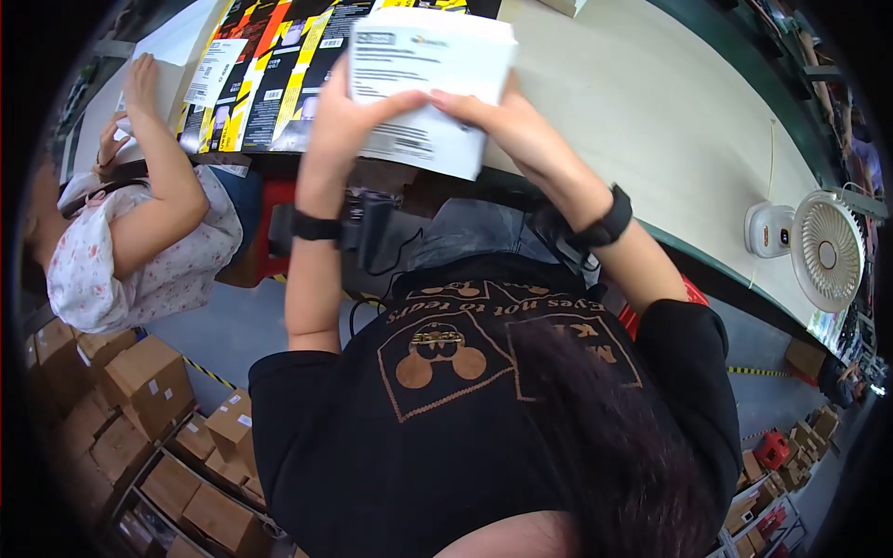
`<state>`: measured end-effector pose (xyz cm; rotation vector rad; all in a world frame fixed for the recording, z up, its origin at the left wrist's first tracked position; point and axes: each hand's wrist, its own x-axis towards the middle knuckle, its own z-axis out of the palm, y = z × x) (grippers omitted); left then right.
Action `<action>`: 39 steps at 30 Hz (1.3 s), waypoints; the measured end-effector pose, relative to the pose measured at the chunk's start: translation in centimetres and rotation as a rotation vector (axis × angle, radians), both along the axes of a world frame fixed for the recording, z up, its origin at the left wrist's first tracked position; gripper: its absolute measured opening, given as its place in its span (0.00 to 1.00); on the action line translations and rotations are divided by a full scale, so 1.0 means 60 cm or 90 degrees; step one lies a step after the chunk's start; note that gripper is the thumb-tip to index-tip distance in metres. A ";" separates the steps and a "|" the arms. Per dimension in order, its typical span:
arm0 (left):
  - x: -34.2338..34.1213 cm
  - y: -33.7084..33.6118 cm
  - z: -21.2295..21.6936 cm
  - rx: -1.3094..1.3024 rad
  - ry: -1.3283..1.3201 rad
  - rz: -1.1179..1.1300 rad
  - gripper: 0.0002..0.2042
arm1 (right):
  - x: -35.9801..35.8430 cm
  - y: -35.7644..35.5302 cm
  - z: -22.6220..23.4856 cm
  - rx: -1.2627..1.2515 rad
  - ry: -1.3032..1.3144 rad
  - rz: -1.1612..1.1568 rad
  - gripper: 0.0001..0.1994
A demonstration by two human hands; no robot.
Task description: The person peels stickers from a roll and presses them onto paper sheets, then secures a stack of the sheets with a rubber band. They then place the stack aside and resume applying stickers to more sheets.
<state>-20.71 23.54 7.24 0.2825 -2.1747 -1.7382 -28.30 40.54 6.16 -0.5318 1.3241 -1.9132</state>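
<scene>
bright even overhead light, soft shadows under table edge, strong fisheye bending, dark vignetted corners

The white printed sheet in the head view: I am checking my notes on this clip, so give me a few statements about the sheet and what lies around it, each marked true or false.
1. Both hands hold the white printed sheet. True: the left hand and the right hand each grip it, thumbs on its face.
2. The person wears a dark band on each wrist. True.
3. The small white fan stands on the floor. False: it stands on the pale table, to the person's right.
4. The yellow and black flattened cartons lie to the right of the sheet. False: they lie to its left.
5. The brown cardboard boxes are stacked on the table. False: they sit low down at lower left.
</scene>
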 end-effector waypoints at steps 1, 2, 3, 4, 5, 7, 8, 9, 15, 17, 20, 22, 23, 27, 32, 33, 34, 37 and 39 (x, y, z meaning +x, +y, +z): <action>0.011 -0.024 0.024 -0.015 -0.093 -0.012 0.31 | -0.004 -0.023 -0.016 0.086 0.128 0.027 0.38; 0.021 -0.040 0.036 -0.029 -0.187 -0.025 0.31 | -0.008 -0.043 -0.033 0.172 0.255 0.054 0.37; 0.021 -0.050 0.028 -0.027 -0.191 -0.031 0.31 | -0.010 -0.051 -0.040 0.263 0.384 0.075 0.36; 0.019 -0.060 0.015 -0.029 -0.208 -0.008 0.30 | -0.004 -0.048 -0.047 0.267 0.379 0.071 0.36; 0.016 -0.067 0.002 -0.030 -0.226 0.014 0.28 | 0.007 -0.041 -0.055 0.260 0.408 -0.006 0.35; 0.010 -0.072 0.002 -0.033 -0.251 0.032 0.27 | 0.028 -0.035 -0.051 0.242 0.463 -0.159 0.32; 0.012 -0.065 0.014 -0.044 -0.216 0.040 0.26 | 0.037 -0.036 -0.040 0.248 0.454 -0.159 0.32; 0.011 -0.057 0.025 -0.054 -0.182 0.046 0.25 | 0.041 -0.039 -0.027 0.128 0.257 -0.158 0.30; -0.032 -0.023 -0.010 -0.339 -0.006 0.019 0.25 | 0.017 -0.039 0.034 -0.068 -0.187 -0.150 0.34; -0.041 0.054 0.021 -0.289 0.009 0.071 0.28 | -0.026 -0.010 -0.042 -0.131 -0.089 -0.168 0.34; -0.036 0.082 0.033 -0.389 0.008 0.007 0.30 | -0.059 0.047 -0.111 -0.252 0.112 -0.185 0.32; -0.031 0.104 0.061 -0.431 0.004 -0.025 0.31 | -0.061 0.085 -0.080 0.014 0.154 -0.282 0.31; -0.036 0.113 0.101 -0.526 -0.151 -0.109 0.32 | -0.063 0.107 -0.061 0.152 0.173 -0.328 0.30; -0.055 0.104 0.070 -0.621 -0.172 -0.254 0.34 | -0.043 0.255 0.075 0.208 0.212 -0.137 0.23; -0.083 0.093 -0.043 -0.487 0.332 -0.075 0.34 | -0.013 0.400 0.070 0.300 -0.012 0.052 0.22; -0.087 0.101 -0.040 -0.531 0.323 -0.052 0.34 | 0.000 0.403 0.043 0.467 -0.008 -0.014 0.24; -0.088 0.108 -0.032 -0.523 0.325 -0.057 0.34 | 0.013 0.407 0.013 0.633 -0.003 -0.080 0.25; -0.087 0.134 0.043 -0.757 -0.048 -0.212 0.34 | 0.060 0.443 -0.103 0.791 0.220 -0.052 0.26; -0.095 0.136 0.014 -0.630 0.065 -0.191 0.33 | 0.066 0.419 -0.105 0.814 0.183 0.013 0.25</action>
